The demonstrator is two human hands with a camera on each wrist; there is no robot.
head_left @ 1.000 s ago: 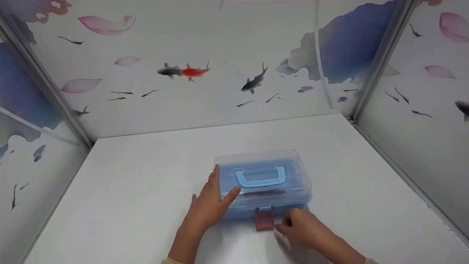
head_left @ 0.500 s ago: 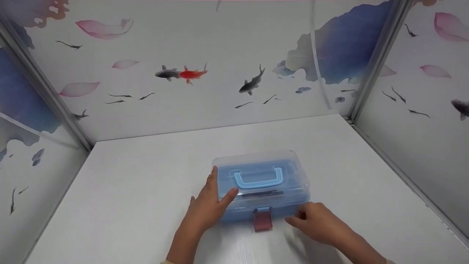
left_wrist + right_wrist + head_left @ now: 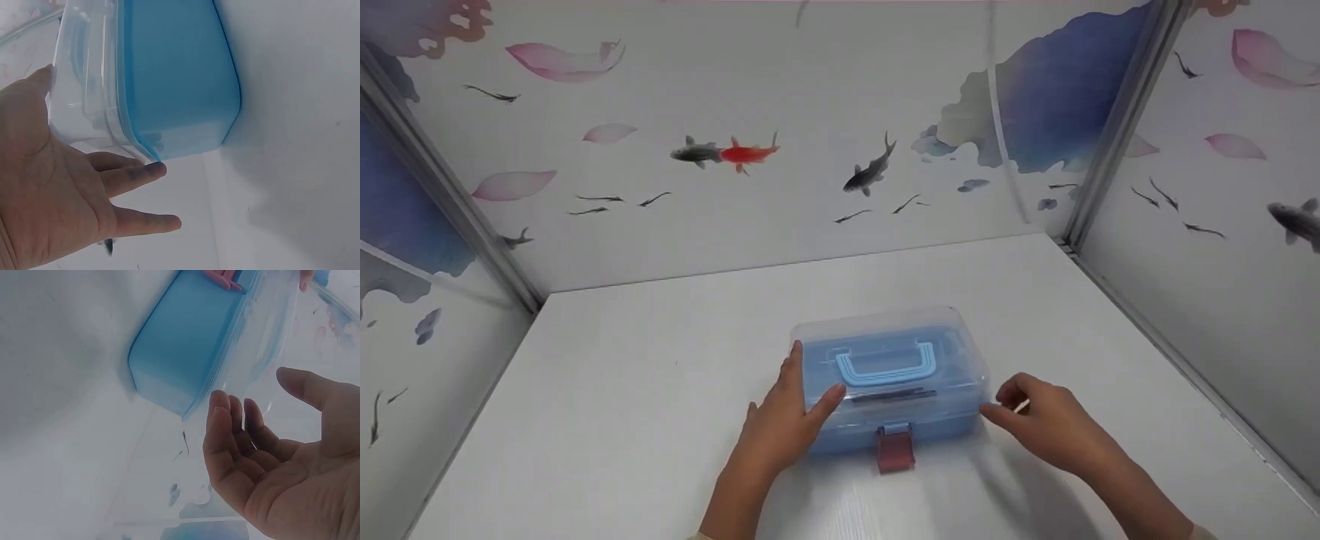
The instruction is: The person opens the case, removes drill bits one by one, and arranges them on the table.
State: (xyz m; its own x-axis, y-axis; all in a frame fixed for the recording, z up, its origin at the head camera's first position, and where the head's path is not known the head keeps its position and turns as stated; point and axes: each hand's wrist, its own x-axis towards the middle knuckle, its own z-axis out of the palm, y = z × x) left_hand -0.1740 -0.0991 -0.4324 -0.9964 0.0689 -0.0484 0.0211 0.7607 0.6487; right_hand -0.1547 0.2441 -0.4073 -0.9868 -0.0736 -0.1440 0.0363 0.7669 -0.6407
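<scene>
A blue plastic storage box [image 3: 937, 427] with a see-through lid [image 3: 885, 322] sits on the white table. On top of the lid lies a light blue carry handle [image 3: 889, 375]; a dark red latch [image 3: 895, 452] hangs unfastened at the front. My left hand [image 3: 784, 420] rests against the box's left side, thumb over the lid's front left corner and fingers stretched out along the edge, as the left wrist view also shows. My right hand [image 3: 1050, 420] is just off the right front corner, its fingers loosely bent with nothing in them [image 3: 281, 461].
Dark thin items [image 3: 894, 395] show through the lid's front. White panels with painted fish and petals [image 3: 735, 217] enclose the table [image 3: 645, 420] at the back and both sides, joined by metal corner posts [image 3: 1125, 127].
My right hand has moved from beside the latch to the right and farther back, past the box's right front corner, its fingers loosening. The left hand keeps its place on the box.
</scene>
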